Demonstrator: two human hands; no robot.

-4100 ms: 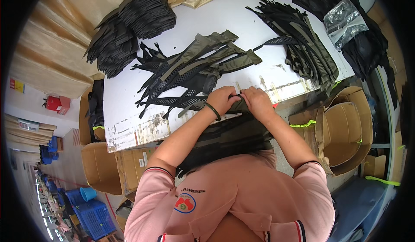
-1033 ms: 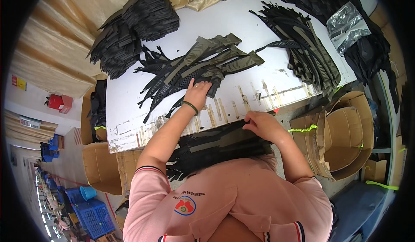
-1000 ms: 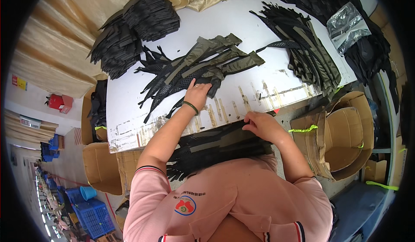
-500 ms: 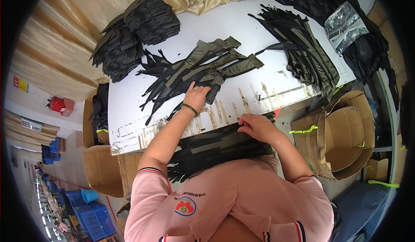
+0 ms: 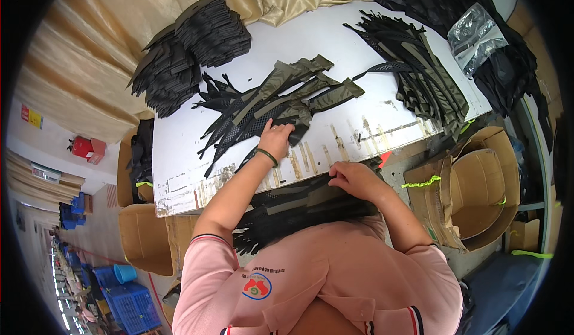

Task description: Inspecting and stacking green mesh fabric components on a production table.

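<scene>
A loose pile of black mesh and olive fabric straps (image 5: 257, 109) fans out across the middle of the white table. My left hand (image 5: 277, 140) is on the near side of this pile, its fingers bent around a dark strap (image 5: 296, 134) whose end shows beside them. My right hand (image 5: 354, 177) is at the table's front edge with curled fingers; whatever may be between them is hidden. Below that edge, a bundle of similar dark straps (image 5: 299, 212) lies across my lap, close under the right hand.
Dark cut pieces are stacked (image 5: 213, 33) at the table's back left. Another strap bundle (image 5: 418, 66) lies at the right, beside black cloth and a clear plastic bag (image 5: 476, 39). Cardboard boxes (image 5: 478, 185) stand at the right and left (image 5: 143, 236). A blue crate (image 5: 128, 299) is farther left.
The view has shifted slightly. Both hands stay in nearly the same places, the left on the strap pile and the right at the table edge.
</scene>
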